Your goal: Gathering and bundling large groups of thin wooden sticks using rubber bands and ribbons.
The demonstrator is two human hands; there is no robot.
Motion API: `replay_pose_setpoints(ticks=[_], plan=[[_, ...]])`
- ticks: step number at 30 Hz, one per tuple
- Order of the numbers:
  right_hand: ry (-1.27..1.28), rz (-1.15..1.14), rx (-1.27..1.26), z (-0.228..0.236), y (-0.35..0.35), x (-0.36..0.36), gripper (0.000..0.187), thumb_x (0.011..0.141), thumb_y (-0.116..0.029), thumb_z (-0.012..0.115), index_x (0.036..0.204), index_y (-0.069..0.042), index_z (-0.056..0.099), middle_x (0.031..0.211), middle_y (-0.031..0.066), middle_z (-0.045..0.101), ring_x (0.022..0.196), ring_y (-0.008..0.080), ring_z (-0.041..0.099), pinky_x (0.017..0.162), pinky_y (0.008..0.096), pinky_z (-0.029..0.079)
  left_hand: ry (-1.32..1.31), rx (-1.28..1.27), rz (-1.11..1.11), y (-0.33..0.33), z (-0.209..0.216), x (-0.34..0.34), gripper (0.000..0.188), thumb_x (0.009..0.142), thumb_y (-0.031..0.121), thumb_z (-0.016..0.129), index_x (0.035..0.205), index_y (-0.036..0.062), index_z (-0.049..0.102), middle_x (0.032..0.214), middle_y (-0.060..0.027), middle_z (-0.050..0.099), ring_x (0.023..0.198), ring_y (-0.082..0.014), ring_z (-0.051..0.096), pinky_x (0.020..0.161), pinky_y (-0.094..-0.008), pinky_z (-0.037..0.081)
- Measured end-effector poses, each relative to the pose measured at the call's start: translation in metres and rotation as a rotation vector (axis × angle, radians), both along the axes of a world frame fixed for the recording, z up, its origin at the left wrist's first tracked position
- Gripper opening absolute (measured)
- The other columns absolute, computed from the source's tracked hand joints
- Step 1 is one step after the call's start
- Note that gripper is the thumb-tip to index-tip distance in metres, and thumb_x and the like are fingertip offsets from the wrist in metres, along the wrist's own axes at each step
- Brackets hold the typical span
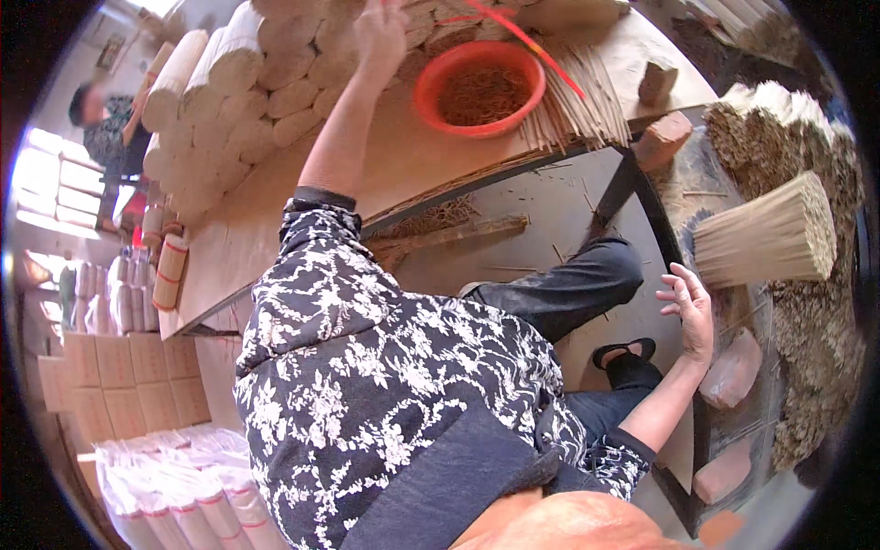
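Observation:
My left hand (380, 41) reaches over the table to the stacked bundles of thin sticks (316, 69). Its fingertips run up to the top edge, where a bit of red shows, so their grip is unclear. To its right, red and yellow strips (541, 57) lie across the stack and the loose sticks (587, 96). An orange-red basin (426, 110) beside them holds short brown pieces. My right hand (689, 316) hangs in the air at the right with fingers apart, holding nothing. Nearest to it is a bundle of pale sticks (765, 234), fanned at one end.
The wooden table (275, 197) has a dark metal edge. Bricks (662, 139) stand at its right end, near a large pile of sticks (797, 367). At left are cartons (137, 390) and plastic-wrapped bundles (197, 495). Another person (110, 133) stands at the far left.

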State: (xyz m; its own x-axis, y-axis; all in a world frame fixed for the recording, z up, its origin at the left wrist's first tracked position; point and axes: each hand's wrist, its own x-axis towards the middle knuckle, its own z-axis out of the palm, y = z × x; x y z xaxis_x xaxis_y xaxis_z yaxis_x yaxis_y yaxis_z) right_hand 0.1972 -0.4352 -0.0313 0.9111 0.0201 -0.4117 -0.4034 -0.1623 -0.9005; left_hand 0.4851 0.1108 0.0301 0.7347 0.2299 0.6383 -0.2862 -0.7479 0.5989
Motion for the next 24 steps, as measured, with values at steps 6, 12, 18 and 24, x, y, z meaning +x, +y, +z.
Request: replay_pose_setpoints(ticks=[6,12,18,24], plan=[[0.119,-0.065,0.025,-0.024,0.011,-0.009,0.046,0.093,-0.035,0.061,0.127,-0.004,0.055,0.109,0.0083,0.062,0.086,0.0108,0.059,0.068,0.0243,0.052,0.756,0.779,0.410,0.129,-0.070,-0.039,0.043,0.096,0.039,0.041,0.106,0.0040,0.064,0.094,-0.0221,0.068,0.092,-0.0388,0.065,0.080,-0.0517,0.048],[0.039,-0.231,0.171,-0.042,0.014,-0.023,0.041,0.094,-0.032,0.060,0.125,-0.006,0.057,0.105,0.0037,0.060,0.081,0.0072,0.055,0.070,0.0238,0.050,0.955,0.828,0.326,0.113,-0.107,-0.047,0.043,0.095,0.040,0.042,0.107,0.0053,0.064,0.099,-0.0211,0.067,0.094,-0.0390,0.063,0.083,-0.0502,0.049],[0.013,-0.336,0.228,-0.043,0.029,-0.027,0.037,0.097,-0.030,0.056,0.125,-0.007,0.057,0.100,-0.0035,0.058,0.076,0.0029,0.052,0.066,0.0208,0.045,0.576,0.269,-0.243,0.022,-0.093,-0.005,0.031,0.088,0.032,0.058,0.099,0.0052,0.068,0.097,-0.0149,0.069,0.088,-0.0311,0.065,0.076,-0.0429,0.051],[-0.025,-0.438,0.156,-0.046,0.038,-0.034,0.033,0.096,-0.027,0.058,0.123,-0.007,0.059,0.090,-0.0080,0.058,0.071,-0.0002,0.049,0.063,0.0171,0.041,0.621,0.172,-0.566,-0.030,-0.097,0.002,0.026,0.086,0.027,0.062,0.096,0.0048,0.071,0.091,-0.0134,0.069,0.085,-0.0289,0.065,0.075,-0.0400,0.050]])
